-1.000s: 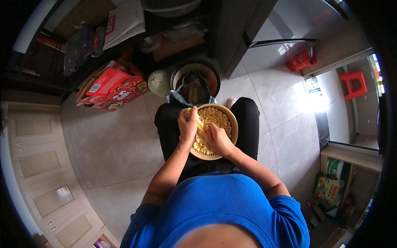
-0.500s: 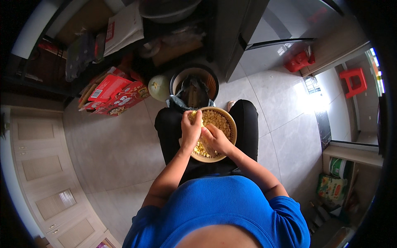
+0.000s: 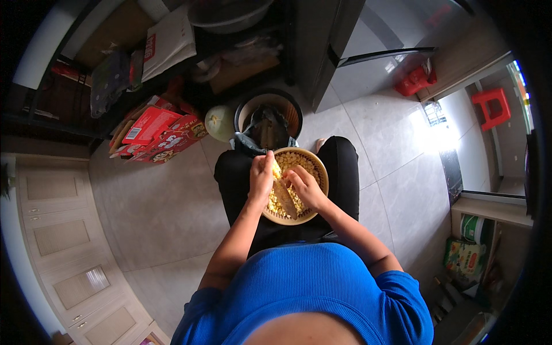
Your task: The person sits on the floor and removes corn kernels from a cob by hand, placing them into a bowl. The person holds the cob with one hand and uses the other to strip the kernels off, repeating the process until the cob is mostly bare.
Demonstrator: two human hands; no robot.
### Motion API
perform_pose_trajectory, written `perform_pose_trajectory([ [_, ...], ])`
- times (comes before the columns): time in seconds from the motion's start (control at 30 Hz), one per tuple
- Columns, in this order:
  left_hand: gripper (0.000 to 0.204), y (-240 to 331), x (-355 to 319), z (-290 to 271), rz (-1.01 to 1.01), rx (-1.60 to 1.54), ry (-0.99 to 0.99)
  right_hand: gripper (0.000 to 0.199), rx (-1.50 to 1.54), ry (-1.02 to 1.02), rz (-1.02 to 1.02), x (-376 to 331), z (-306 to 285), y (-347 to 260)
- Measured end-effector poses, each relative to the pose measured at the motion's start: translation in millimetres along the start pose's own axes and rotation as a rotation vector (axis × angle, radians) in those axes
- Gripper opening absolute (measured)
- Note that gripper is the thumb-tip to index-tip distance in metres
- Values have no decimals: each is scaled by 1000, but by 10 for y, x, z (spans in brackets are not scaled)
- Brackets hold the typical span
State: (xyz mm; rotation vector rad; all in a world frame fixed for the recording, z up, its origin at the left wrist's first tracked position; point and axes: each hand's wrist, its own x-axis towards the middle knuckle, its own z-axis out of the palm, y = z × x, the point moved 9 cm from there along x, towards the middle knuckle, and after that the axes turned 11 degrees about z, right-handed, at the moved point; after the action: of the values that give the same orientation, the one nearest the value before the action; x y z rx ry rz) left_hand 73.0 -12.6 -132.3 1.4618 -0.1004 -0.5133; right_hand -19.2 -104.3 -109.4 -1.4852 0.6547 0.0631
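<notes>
My left hand (image 3: 261, 179) is closed around a corn cob (image 3: 284, 198). Yellow kernels show at the cob's upper end, while its lower part is bare and brownish, slanting down to the right. My right hand (image 3: 305, 187) has its fingers curled against the cob's right side, their tips partly hidden. Beneath both hands a round tan basket (image 3: 326, 187) rests on my lap, holding many loose yellow corn kernels (image 3: 299, 160).
Beyond my knees stands a round bin (image 3: 298, 109) with a dark bag (image 3: 253, 141) over its edge. A pale green melon (image 3: 219, 123) and red cardboard boxes (image 3: 167, 133) lie to its left. A grey fridge (image 3: 397, 34) is at the far right, a red stool (image 3: 490, 109) beyond.
The cob has tilted so its bare lower part shows between my hands. My right hand has shifted slightly right and up, its thumb drawn away from my left hand.
</notes>
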Motion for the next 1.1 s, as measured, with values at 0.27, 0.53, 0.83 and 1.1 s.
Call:
perform_pose_trajectory([
  [0.27,31,-44,-109,34,39,74,42,28,-254,6,-159,-98,104,-293],
  [0.53,32,-232,-161,-33,-71,-9,113,21,-327,20,-227,-164,156,-298],
  [0.83,31,-46,-257,135,-225,-302,53,27,-316,-32,-43,-190,177,-214],
  [1.1,17,-204,-267,121,-354,-339,51,24,-382,-18,-231,-263,224,-341],
])
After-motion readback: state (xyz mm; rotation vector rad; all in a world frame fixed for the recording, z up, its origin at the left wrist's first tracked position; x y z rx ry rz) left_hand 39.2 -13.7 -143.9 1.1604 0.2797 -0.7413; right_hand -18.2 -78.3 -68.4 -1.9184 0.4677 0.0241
